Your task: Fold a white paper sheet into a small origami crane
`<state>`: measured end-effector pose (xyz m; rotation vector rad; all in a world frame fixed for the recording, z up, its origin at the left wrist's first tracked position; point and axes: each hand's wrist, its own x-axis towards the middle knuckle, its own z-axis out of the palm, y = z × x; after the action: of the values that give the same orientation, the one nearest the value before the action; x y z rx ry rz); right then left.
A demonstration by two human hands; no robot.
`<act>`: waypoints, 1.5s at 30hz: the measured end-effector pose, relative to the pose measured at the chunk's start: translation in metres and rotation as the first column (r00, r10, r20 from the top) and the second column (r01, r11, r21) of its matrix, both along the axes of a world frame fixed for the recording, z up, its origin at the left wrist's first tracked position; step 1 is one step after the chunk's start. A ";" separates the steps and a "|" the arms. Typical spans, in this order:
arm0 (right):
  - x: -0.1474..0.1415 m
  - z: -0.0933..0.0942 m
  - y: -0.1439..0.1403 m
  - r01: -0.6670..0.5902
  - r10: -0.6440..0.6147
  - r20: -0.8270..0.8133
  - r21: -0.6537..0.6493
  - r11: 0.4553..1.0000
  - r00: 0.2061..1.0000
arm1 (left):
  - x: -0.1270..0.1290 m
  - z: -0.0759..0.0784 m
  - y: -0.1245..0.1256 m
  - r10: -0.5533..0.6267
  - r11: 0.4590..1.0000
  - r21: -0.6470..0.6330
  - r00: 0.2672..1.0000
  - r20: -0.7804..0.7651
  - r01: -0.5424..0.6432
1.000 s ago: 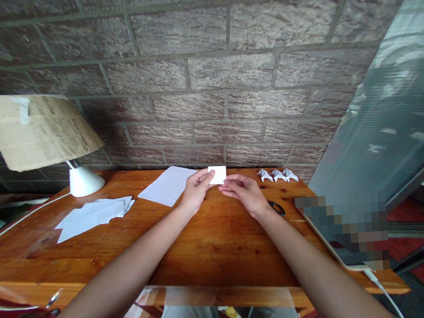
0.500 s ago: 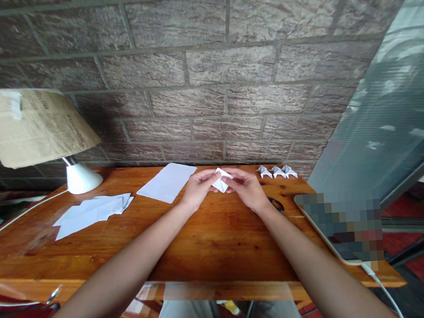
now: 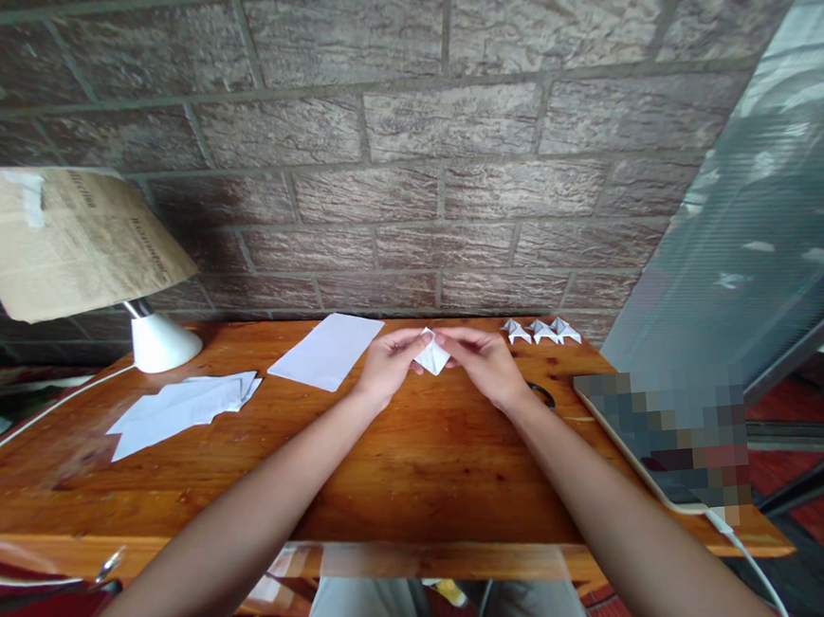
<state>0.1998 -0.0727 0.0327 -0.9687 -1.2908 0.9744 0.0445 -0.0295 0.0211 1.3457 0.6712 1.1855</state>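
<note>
Mid-fold, by the look of it, pinching the small white paper diamond [image 3: 433,360] over the bench [image 3: 431,469], with the fingers [image 3: 412,350] of left hand [image 3: 382,368] and right hand [image 3: 485,358] closed on its opposite sides, and probably needing a steady hold and careful pressing next!

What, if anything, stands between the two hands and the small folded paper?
Nothing visible does: the left hand and the right hand both hold the folded paper directly. The three white paper shapes stand apart, to the right of it.
</note>
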 end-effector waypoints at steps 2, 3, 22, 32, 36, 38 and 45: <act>0.003 0.003 0.000 -0.023 0.020 -0.053 -0.054 0.998 0.998 | 0.001 0.003 -0.003 -0.021 0.999 0.028 0.999 -0.024 0.022; 0.005 0.005 -0.001 -0.036 0.029 -0.077 -0.081 0.996 0.997 | 0.001 0.004 -0.005 -0.031 0.999 0.040 0.999 -0.037 0.032; 0.020 0.010 0.000 -0.163 0.164 -0.006 -0.138 0.977 0.986 | 0.002 0.008 -0.007 -0.019 0.998 0.054 0.997 -0.072 0.023; 0.018 0.009 -0.001 -0.173 0.171 -0.022 -0.136 0.976 0.985 | 0.002 0.009 -0.008 -0.021 0.998 0.064 0.997 -0.068 0.026; 0.018 0.008 -0.001 -0.196 0.193 -0.036 -0.151 0.969 0.981 | 0.001 0.008 -0.007 -0.045 0.996 0.076 0.996 -0.080 0.051; 0.018 0.008 -0.001 -0.184 0.183 -0.022 -0.144 0.972 0.983 | 0.000 0.009 -0.007 -0.046 0.996 0.079 0.996 -0.076 0.052; 0.013 0.009 -0.001 -0.079 0.084 0.061 -0.085 0.993 0.995 | 0.001 0.010 -0.007 -0.041 0.995 0.083 0.996 -0.076 0.047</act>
<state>0.2131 -0.0737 0.0412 -1.0246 -1.3622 1.0736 0.0454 -0.0361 0.0308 1.4751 0.6466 1.1440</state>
